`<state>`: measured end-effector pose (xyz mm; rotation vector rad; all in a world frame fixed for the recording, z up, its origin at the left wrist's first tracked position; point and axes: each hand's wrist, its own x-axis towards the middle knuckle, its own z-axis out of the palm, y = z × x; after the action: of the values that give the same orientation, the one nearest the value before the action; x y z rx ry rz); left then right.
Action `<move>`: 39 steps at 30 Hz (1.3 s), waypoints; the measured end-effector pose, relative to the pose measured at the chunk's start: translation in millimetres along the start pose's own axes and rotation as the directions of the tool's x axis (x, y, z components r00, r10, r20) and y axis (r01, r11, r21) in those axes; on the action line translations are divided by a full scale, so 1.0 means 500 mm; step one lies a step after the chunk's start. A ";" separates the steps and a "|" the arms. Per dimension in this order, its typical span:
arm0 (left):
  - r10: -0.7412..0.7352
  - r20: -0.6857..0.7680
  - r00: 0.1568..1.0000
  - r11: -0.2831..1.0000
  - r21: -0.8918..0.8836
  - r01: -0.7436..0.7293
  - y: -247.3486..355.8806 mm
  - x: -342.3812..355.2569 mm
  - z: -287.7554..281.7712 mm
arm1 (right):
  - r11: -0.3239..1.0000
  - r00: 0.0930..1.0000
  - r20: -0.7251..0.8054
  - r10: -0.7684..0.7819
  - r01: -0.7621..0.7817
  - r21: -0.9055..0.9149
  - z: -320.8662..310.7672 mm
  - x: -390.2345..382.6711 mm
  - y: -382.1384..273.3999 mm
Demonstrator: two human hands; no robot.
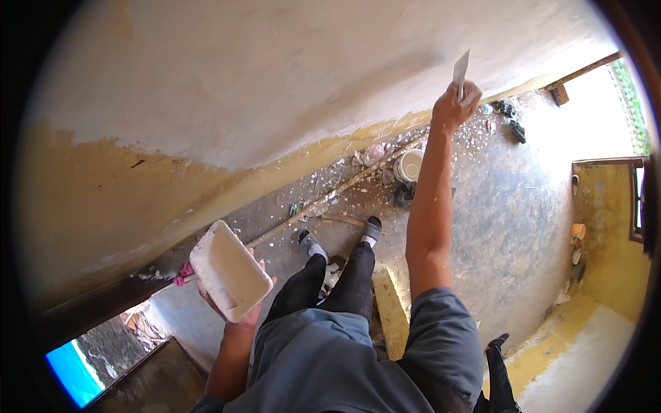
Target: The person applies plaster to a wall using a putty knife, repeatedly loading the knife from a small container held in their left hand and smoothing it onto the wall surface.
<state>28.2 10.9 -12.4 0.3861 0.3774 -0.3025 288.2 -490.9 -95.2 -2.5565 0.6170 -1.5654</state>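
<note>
My left hand (241,329) supports a white rectangular tub (200,270) from below, its fingers wrapped round the far side. Pale plaster coats the inside of the tub, and a little lies at its near end. At the end of my outstretched right arm, my right hand (455,107) is closed on a putty knife (462,67), the flat blade pointing up. This hand is close to the wall (227,89), which is whitish above and bare yellow below. Whether the blade touches the wall I cannot tell.
A white bucket (411,165) stands by the wall's foot, beside a long pole (339,191) on the spattered floor. A yellow plank (391,310) lies near my legs. Dark shoes (517,131) lie towards the bright doorway. Another person's leg (500,375) shows at lower right.
</note>
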 end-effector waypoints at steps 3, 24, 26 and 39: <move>-0.003 -0.027 1.000 0.998 -0.055 0.001 0.001 -0.010 -0.004 | 0.657 0.764 0.393 0.512 -0.643 0.393 0.011 -0.001 -0.060; 0.058 -0.051 0.997 0.994 -0.085 -0.062 0.040 -0.030 -0.030 | 0.109 0.421 0.613 0.668 -0.871 0.479 0.014 -0.449 -0.241; 0.039 -0.057 0.998 0.995 -0.089 -0.044 0.042 -0.020 -0.029 | 0.405 0.542 0.499 0.676 -0.839 0.363 0.077 -0.402 -0.149; 0.065 0.120 0.991 0.998 -0.021 -0.063 0.054 -0.025 -0.051 | 0.053 0.398 0.693 0.600 -0.885 0.463 -0.106 -0.489 -0.425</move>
<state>19.3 47.9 -20.8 0.3601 0.2485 -0.2585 208.0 -196.6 -216.7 -1.2216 0.7714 -0.6610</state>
